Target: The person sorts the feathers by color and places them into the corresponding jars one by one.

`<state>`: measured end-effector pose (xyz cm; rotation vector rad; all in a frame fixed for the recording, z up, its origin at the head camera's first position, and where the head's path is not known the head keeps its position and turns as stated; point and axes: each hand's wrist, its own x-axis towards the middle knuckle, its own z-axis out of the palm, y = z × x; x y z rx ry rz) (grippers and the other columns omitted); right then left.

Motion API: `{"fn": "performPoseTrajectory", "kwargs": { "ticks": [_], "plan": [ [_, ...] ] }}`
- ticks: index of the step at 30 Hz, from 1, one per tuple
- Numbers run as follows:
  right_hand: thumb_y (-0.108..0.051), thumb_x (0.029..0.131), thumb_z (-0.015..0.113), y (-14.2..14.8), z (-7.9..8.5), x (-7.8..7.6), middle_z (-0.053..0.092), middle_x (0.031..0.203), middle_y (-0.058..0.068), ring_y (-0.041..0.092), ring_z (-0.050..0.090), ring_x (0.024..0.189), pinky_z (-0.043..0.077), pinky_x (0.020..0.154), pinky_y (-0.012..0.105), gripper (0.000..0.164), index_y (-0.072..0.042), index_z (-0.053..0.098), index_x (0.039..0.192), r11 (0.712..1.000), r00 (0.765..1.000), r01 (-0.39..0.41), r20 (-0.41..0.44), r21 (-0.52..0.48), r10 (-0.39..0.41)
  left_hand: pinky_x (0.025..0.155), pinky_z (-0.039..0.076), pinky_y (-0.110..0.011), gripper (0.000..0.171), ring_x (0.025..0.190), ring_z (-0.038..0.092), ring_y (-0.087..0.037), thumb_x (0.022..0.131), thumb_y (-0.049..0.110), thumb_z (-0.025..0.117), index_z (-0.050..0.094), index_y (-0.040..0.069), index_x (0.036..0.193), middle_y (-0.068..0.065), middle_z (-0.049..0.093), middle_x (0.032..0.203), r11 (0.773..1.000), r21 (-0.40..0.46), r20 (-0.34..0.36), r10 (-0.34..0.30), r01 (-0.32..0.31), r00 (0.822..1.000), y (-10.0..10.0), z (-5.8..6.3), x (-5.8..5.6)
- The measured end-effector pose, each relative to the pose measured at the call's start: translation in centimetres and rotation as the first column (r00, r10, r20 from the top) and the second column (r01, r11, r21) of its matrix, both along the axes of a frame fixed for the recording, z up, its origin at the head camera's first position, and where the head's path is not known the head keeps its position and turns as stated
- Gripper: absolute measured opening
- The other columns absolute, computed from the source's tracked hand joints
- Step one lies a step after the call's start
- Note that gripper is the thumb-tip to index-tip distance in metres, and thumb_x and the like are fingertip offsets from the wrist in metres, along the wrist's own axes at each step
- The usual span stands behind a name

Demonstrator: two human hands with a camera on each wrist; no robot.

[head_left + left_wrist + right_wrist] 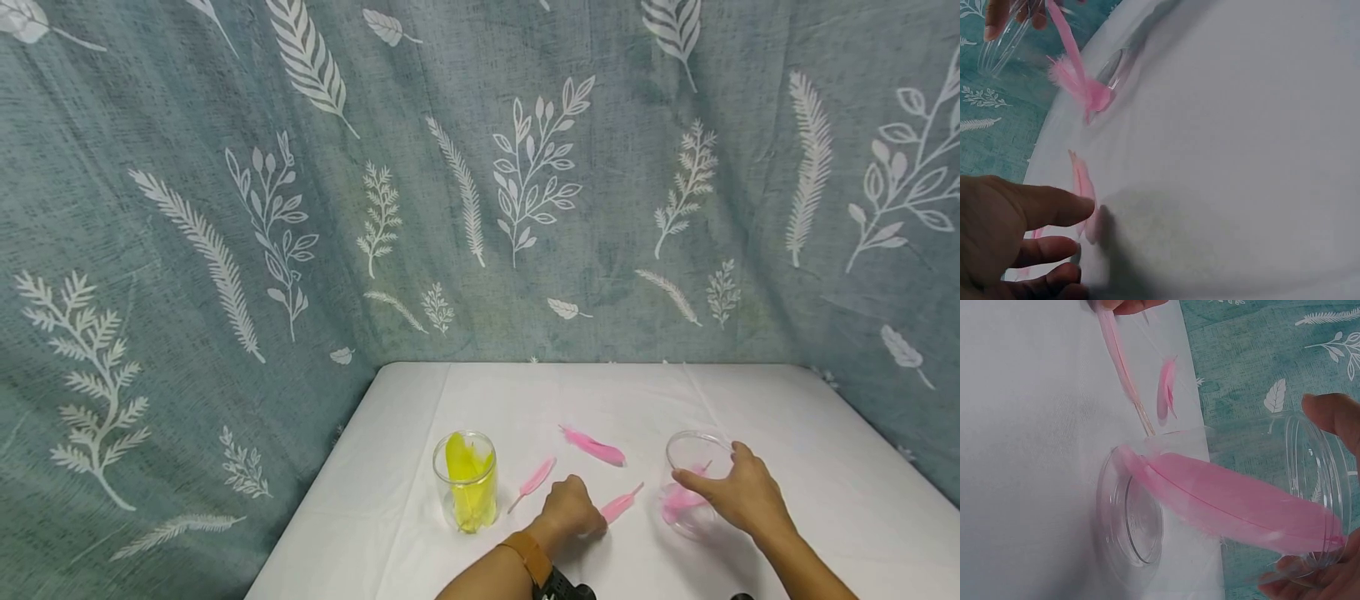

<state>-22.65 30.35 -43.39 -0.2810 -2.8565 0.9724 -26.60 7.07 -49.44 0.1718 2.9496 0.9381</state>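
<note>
My left hand (572, 510) pinches the end of a pink feather (621, 503) low over the white table, its quill pointing toward the right-hand jar. From the left wrist, the fingers (1060, 209) overlap that feather. A clear jar (678, 458) stands at the right, its rim gripped by my right hand (738, 492) with the thumb on one side and fingers on the other. Inside it, a pink feather (1241, 497) leans against the wall, seen large from the right wrist. Two more pink feathers, one slim (536, 478) and one fuller (596, 447), lie beyond the left hand.
Left of the loose feathers stands another clear jar (442, 500) holding yellow feathers (468, 479). A white cloth covers the table (420, 400). Behind it and along the left side hangs a teal curtain (450, 317) with white leaf prints.
</note>
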Motion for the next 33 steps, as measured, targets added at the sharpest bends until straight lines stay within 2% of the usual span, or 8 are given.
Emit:
{"fn": "performPoseTrajectory", "kwargs": {
  "ticks": [3, 8, 15, 22, 26, 30, 33],
  "plan": [
    [-0.064, 0.077, 0.069, 0.0, -0.1, 0.0, 0.023, 0.132, 0.05, 0.065, 0.028, 0.119, 0.03, 0.093, 0.069, 0.123, 0.026, 0.01, 0.138, 1.0, 1.0, 0.001, -0.004, -0.001, -0.001, 0.056, 0.047, -0.032, 0.029, 0.057, 0.048, -0.019, 0.057, 0.01, 0.082, 0.058, 0.006, 0.072, -0.006, 0.055, 0.064, 0.999, -0.036, -0.024, -0.004, 0.003, 1.0, 0.0, 0.1, 0.3],
    [-0.063, 0.077, 0.07, -0.1, -0.2, 0.0, 0.024, 0.131, 0.051, 0.065, 0.028, 0.118, 0.03, 0.093, 0.069, 0.123, 0.026, 0.011, 0.137, 1.0, 1.0, 0.0, -0.019, 0.004, 0.0, 0.054, 0.044, -0.032, 0.018, 0.057, 0.048, -0.02, 0.067, 0.007, 0.075, 0.058, 0.006, 0.073, -0.006, 0.054, 0.065, 0.999, -0.054, -0.023, 0.004, -0.005, 1.0, 0.1, 0.3, 0.6],
    [-0.063, 0.077, 0.07, -0.1, -0.1, 0.0, 0.024, 0.131, 0.05, 0.065, 0.028, 0.118, 0.03, 0.093, 0.069, 0.123, 0.026, 0.011, 0.137, 1.0, 1.0, 0.0, -0.019, 0.006, 0.0, 0.058, 0.046, -0.033, 0.017, 0.06, 0.05, -0.02, 0.071, 0.008, 0.074, 0.059, 0.004, 0.078, -0.007, 0.056, 0.069, 0.998, -0.055, -0.006, 0.003, -0.003, 1.0, 0.2, -0.2, 0.2],
    [-0.064, 0.077, 0.07, 0.0, -0.2, -0.1, 0.023, 0.131, 0.05, 0.065, 0.027, 0.119, 0.029, 0.093, 0.069, 0.124, 0.026, 0.01, 0.138, 1.0, 1.0, 0.006, -0.005, -0.002, -0.006, 0.058, 0.047, -0.034, 0.02, 0.062, 0.049, -0.021, 0.074, 0.009, 0.074, 0.058, 0.002, 0.085, -0.008, 0.055, 0.073, 1.0, 0.01, 0.023, -0.001, 0.001, 1.0, -0.1, -0.3, -0.2],
    [-0.064, 0.076, 0.07, 0.0, -0.2, -0.1, 0.022, 0.132, 0.05, 0.064, 0.026, 0.119, 0.029, 0.094, 0.069, 0.124, 0.025, 0.009, 0.138, 1.0, 1.0, 0.009, -0.002, -0.004, -0.009, 0.059, 0.048, -0.034, 0.023, 0.063, 0.051, -0.023, 0.073, 0.008, 0.075, 0.058, 0.001, 0.088, -0.012, 0.056, 0.076, 0.999, 0.038, 0.028, 0.021, -0.022, 0.999, -0.2, -0.1, -0.3],
    [-0.063, 0.077, 0.07, 0.0, -0.2, -0.1, 0.023, 0.131, 0.05, 0.064, 0.027, 0.119, 0.03, 0.093, 0.069, 0.123, 0.025, 0.01, 0.138, 1.0, 1.0, 0.005, -0.008, -0.002, -0.005, 0.06, 0.049, -0.034, 0.019, 0.062, 0.052, -0.022, 0.071, 0.006, 0.075, 0.059, 0.001, 0.082, -0.012, 0.058, 0.073, 0.997, 0.05, -0.002, 0.053, -0.053, 0.999, -0.3, 0.0, -0.5],
    [-0.063, 0.076, 0.07, 0.0, -0.2, -0.1, 0.024, 0.131, 0.05, 0.064, 0.028, 0.118, 0.03, 0.093, 0.069, 0.123, 0.025, 0.011, 0.138, 1.0, 1.0, 0.006, -0.011, 0.001, -0.006, 0.059, 0.048, -0.031, 0.012, 0.06, 0.053, -0.019, 0.072, 0.003, 0.072, 0.06, 0.003, 0.071, -0.009, 0.058, 0.067, 0.997, 0.064, -0.049, 0.049, -0.045, 0.998, -0.4, 0.3, -0.8]
  ]
}}
